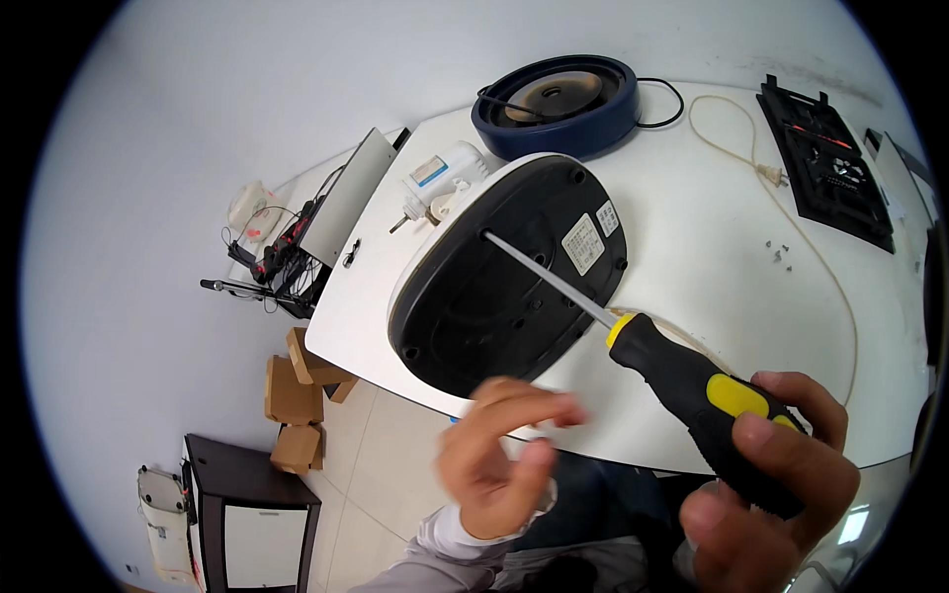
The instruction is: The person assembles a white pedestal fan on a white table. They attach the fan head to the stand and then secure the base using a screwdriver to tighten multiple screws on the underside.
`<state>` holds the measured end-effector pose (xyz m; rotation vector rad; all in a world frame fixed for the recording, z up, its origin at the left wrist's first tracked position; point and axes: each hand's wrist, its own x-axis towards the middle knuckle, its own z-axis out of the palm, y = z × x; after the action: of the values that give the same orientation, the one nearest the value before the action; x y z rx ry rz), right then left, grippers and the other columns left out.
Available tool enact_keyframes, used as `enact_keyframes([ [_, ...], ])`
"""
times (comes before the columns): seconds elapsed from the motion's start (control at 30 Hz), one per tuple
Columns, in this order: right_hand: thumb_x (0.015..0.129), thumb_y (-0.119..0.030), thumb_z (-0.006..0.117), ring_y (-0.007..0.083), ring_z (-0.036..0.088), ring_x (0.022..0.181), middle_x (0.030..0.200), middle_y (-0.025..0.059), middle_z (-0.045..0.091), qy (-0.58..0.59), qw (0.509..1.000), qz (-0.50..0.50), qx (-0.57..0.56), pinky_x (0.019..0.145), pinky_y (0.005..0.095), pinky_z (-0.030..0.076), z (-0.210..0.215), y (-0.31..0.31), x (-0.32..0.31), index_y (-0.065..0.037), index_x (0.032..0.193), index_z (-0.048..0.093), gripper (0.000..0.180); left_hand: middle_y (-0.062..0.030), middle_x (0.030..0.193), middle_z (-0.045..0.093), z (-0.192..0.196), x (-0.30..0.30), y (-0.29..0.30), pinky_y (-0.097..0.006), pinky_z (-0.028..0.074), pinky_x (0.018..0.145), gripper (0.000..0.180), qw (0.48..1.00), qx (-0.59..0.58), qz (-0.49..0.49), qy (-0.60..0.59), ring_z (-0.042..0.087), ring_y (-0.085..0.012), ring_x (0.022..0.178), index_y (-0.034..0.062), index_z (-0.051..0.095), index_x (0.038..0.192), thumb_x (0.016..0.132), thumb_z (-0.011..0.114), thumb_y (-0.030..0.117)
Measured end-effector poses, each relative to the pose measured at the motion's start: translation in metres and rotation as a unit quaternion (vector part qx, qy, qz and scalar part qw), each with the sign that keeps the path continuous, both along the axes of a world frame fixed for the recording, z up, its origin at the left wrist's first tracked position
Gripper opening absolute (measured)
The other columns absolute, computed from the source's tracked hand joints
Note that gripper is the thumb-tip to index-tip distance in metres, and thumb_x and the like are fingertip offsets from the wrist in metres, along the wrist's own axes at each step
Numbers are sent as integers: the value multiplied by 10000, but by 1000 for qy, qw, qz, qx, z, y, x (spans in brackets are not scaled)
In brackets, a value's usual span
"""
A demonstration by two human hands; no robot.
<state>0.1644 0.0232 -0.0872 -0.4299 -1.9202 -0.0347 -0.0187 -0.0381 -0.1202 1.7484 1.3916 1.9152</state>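
The appliance (455, 316) stands tipped up on the white table (692, 237), its black underside facing the person. A screwdriver (657, 354) slants to it, tip at a hole near the upper left edge; the fingers of the right hand (771, 549) are wrapped round its handle. The left hand (486, 469) is near the lower edge, thumb and forefinger apart; contact cannot be told. Beyond sits a round dark-blue unit (573, 141); to the right, small screws (777, 256) and an open black tool case (806, 163).

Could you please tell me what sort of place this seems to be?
Probably a small workshop or workroom: the right hand holds a screwdriver with its tip at a black appliance base, what look like loose screws lie on the white table, and an open tool case sits near its right edge.
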Motion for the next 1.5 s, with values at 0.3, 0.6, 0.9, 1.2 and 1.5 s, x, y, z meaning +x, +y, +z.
enact_keyframes([
  [0.3,721,28,725,199,558,849,965,-14,517,180,977,-94,58,688,250,491,-1,-13,-51,-237,803,641,290,-131,1152,551,4,34,21,-272,461,765,583,770,-157,-451,-424,571,-163,928,-49,461,1218,886,600,410],
  [0.6,769,-110,755,177,602,894,1069,171,476,206,969,108,87,666,149,540,3,22,-42,-88,1142,383,528,-130,1081,541,2,47,25,-304,436,872,498,736,-91,-460,-489,563,-187,974,-31,504,1127,859,633,370],
  [0.9,772,-95,736,281,609,1061,1106,158,553,238,930,281,16,872,329,553,-47,26,-17,-55,1093,370,488,-148,853,638,6,17,8,-286,486,738,228,979,-130,-86,-135,634,-214,857,-61,604,891,823,644,153],
  [1.2,866,-124,626,272,613,1034,1214,319,502,220,946,233,-47,790,300,582,-12,14,-22,-57,1130,402,353,-105,928,677,43,-68,65,-315,482,806,311,856,26,325,400,640,-255,832,4,656,1035,758,742,118],
  [1.5,924,-176,543,364,611,1000,1214,378,434,231,944,218,92,775,305,582,-43,48,-31,-49,1253,355,400,-137,1007,687,45,-73,56,-262,472,848,348,945,-116,232,198,644,-169,915,-14,640,1130,822,700,136],
])
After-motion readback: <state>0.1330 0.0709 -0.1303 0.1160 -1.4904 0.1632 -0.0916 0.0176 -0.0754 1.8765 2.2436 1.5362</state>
